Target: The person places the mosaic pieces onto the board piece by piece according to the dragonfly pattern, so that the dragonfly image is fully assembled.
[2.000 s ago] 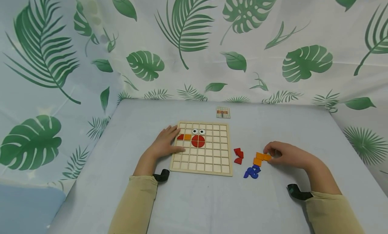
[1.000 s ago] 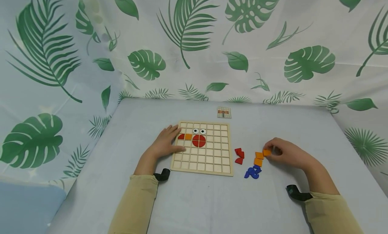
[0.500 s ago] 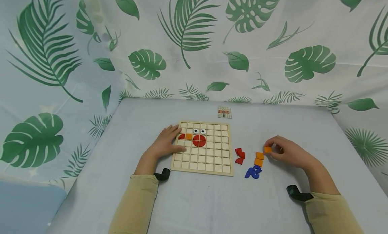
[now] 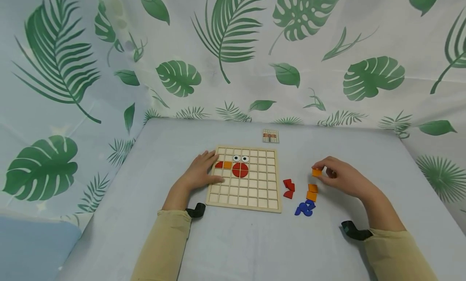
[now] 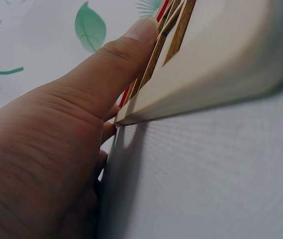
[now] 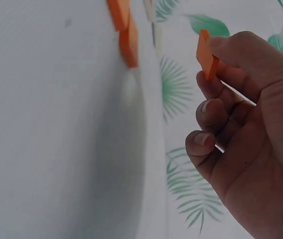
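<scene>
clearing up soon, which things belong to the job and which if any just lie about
Job:
grid board, left hand on its edge
orange tile pinched by the right hand
loose orange tiles, red pieces, blue pieces, likely
small gridded card, probably the pattern

Just lying about:
nothing clearly; leaf-print cloth is backdrop

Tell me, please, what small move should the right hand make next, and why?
Perhaps carry the held orange square tile toward the pale wooden grid board: the right hand pinches it, raised, and the left hand rests on the board's left edge.
</scene>
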Motion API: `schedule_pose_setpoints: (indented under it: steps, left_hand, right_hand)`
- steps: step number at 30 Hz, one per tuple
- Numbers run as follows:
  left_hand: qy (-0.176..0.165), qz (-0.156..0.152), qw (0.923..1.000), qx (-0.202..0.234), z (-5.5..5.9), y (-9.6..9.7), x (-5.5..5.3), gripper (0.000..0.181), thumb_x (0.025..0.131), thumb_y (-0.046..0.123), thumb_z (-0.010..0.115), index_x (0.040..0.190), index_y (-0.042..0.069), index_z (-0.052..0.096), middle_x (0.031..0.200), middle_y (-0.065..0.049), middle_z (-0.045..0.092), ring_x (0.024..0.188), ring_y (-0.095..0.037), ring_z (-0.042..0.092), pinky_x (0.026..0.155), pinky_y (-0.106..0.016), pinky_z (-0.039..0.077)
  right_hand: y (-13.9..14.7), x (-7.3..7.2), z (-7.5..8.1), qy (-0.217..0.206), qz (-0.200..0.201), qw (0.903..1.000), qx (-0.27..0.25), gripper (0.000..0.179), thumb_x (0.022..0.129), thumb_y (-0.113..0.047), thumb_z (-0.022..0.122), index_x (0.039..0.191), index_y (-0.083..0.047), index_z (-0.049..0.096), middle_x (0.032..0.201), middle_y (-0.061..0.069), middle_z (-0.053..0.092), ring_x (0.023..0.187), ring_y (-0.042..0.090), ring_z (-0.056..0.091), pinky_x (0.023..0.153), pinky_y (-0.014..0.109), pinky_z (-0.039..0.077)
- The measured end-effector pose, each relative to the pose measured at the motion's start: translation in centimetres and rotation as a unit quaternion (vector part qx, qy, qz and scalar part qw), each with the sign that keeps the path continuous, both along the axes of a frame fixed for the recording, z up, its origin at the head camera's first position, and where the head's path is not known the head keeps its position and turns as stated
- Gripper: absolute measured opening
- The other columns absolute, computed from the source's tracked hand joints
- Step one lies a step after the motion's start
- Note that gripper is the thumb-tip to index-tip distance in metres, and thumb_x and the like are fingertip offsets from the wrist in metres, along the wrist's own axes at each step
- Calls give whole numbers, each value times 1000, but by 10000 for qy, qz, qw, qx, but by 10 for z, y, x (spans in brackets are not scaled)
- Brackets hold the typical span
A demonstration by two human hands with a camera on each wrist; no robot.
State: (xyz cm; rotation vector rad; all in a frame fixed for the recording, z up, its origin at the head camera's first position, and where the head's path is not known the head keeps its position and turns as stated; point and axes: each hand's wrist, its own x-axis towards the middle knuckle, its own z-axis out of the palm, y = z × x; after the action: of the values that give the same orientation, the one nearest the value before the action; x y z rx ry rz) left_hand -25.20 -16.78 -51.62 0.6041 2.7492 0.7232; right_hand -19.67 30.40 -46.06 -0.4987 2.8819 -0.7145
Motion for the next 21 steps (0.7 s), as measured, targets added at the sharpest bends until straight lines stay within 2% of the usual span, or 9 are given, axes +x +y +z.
schedule_pose_setpoints:
  steps: [5,9,13,21]
  left_hand:
    - [25,-49,10000,-81,0,0,0,98,85,61,68,158,14,24,167,-6,15,156,-29,4,128,-47,4]
    - [13,-54,10000,-60,1,-1,0,98,85,61,68,158,14,24,167,-6,14,156,-29,4,128,-47,3]
    - [29,-65,10000,-33,-1,-1,-1,98,85,60,68,158,13,24,167,-6,15,156,-30,4,128,-47,4]
    - [-18,-4,10000,-36,-1,0,0,99,83,63,68,158,16,24,167,-4,15,156,-27,3,128,-45,3]
  right_hand:
    - [-21,-5,16,-9,-36,10000,1,29,93,-21,69,122,-16,68,103,0,61,88,19,50,65,20,50]
    - [-39,-11,23,28,-49,10000,-9,29,93,-23,70,122,-19,69,105,-1,62,90,19,51,68,22,52]
    - [-58,-16,24,39,78,9999,-60,29,92,-22,70,121,-20,69,106,-1,62,90,19,52,70,24,53]
    - [-94,-25,23,125,477,9986,-183,28,91,-23,72,119,-21,68,103,-2,61,84,16,51,65,24,49]
